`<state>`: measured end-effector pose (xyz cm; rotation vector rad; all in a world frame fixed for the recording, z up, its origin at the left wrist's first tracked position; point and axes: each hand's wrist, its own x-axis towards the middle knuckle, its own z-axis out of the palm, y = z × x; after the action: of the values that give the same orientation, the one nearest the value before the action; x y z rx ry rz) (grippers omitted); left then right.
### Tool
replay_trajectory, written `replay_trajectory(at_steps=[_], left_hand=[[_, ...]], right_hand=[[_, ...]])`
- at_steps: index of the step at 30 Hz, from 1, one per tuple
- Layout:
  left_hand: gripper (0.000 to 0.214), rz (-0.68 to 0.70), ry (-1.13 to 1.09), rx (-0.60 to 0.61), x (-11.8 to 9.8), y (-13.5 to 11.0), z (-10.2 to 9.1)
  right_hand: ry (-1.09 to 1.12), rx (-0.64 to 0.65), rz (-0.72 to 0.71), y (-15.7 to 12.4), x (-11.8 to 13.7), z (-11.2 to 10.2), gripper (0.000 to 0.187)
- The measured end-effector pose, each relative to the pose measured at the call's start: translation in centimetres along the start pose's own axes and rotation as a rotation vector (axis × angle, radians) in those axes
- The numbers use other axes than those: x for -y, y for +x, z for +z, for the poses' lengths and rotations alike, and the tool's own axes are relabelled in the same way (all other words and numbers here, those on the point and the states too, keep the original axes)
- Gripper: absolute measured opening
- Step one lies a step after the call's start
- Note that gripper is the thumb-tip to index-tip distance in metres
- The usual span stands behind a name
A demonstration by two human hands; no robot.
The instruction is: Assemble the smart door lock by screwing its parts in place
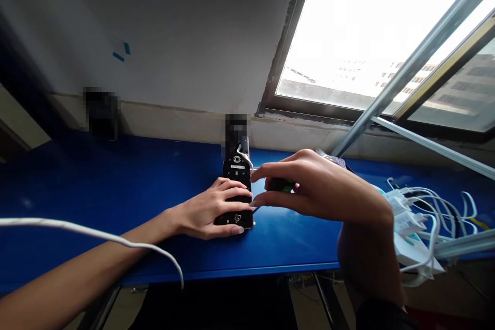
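A long narrow black device [236,169] with a pale label and small metal fittings lies on the blue table, pointing away from me. My left hand [222,205] rests over its near part with the fingers stretched out. Beside the device's right edge is my right hand [299,185], curled round a black-and-green screwdriver [281,184]; its thumb and forefinger reach the edge. Only part of the handle and a bit of thin shaft show. A short white cable [244,154] runs along the device's upper right. The device's far end is blurred out.
Blue table [162,165] stands against a wall. White chargers [404,216] and tangled cables [441,206] lie at the right, near metal bars [386,90]. A white cord [96,234] hangs across my left forearm. A blurred dark object [101,113] stands back left.
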<state>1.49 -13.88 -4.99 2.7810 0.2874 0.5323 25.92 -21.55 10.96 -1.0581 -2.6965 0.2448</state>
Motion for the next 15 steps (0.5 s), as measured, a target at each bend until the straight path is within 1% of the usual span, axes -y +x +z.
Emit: replay_trajectory(at_steps=[4, 8, 10, 13, 14, 15], left_hand=[[0.055, 0.004, -0.030, -0.008, 0.27, -0.19, 0.08], [0.055, -0.001, -0.037, -0.007, 0.30, -0.21, 0.14], [0.056, -0.007, -0.030, -0.005, 0.22, -0.17, 0.10], [0.058, -0.020, -0.020, -0.005, 0.08, -0.05, 0.00], [0.058, -0.021, -0.016, -0.007, 0.04, -0.01, -0.04], [0.058, -0.019, -0.013, -0.012, 0.01, 0.03, -0.06]], right_hand=[[0.013, -0.010, 0.008, 0.02, -0.18, 0.10, 0.032], [0.092, 0.029, -0.109, 0.36, -0.14, 0.08, 0.021], [0.094, 0.061, -0.147, 0.34, -0.06, -0.13, 0.018], [0.058, 0.079, -0.133, 0.02, -0.08, -0.62, 0.032], [0.055, 0.079, -0.128, -0.10, -0.13, -0.76, 0.033], [0.061, 0.077, -0.124, -0.20, -0.20, -0.86, 0.030]])
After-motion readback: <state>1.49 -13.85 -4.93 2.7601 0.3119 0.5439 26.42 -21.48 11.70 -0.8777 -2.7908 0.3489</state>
